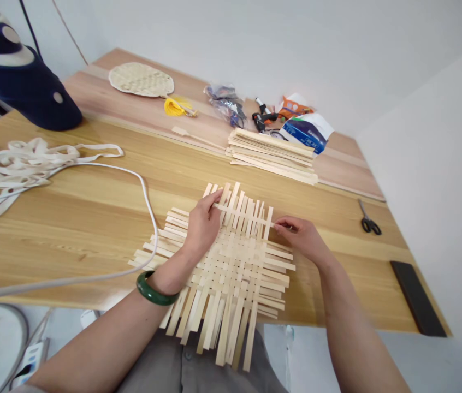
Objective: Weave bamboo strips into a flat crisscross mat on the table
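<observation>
A mat woven from pale, flat wooden strips [231, 267] lies at the table's front edge, its loose ends fanning out on all sides and some hanging past the edge. One crosswise strip [245, 215] runs through the upright strips at the mat's far side. At this strip's left end, my left hand [204, 224] is closed, with its fingertips on the strip and partly hidden. My right hand [300, 236] pinches the right end between thumb and fingers. A green bangle [155, 292] circles my left wrist.
Behind the mat lies a stack of loose strips [272, 155], near a glue gun [264, 117] and plastic packets [307, 131]. Scissors [369, 218] and a black slab [417, 297] are rightward. A white cable [144, 188] and cloth tape [30, 164] lie left, beside a blue device [30, 87].
</observation>
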Demonstrator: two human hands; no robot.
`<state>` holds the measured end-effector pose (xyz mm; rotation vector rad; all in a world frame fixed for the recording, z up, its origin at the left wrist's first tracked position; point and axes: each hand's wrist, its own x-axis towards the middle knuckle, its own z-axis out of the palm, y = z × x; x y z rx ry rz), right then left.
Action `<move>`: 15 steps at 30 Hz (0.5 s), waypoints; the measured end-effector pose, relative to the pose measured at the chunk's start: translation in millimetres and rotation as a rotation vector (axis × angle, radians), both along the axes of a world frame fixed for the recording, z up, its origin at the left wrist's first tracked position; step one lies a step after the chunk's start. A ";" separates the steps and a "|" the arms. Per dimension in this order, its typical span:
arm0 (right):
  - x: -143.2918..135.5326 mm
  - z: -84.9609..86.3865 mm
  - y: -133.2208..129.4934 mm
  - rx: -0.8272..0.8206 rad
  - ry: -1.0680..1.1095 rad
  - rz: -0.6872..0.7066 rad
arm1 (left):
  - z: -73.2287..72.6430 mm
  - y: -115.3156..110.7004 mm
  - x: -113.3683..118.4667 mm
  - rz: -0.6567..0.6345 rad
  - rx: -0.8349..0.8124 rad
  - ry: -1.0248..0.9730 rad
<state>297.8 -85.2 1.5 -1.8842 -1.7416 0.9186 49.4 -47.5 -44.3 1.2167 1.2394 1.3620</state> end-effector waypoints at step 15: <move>-0.6 2.0 -2.9 -0.011 0.016 0.001 | 8.2 -2.1 -0.4 -0.077 -0.001 0.339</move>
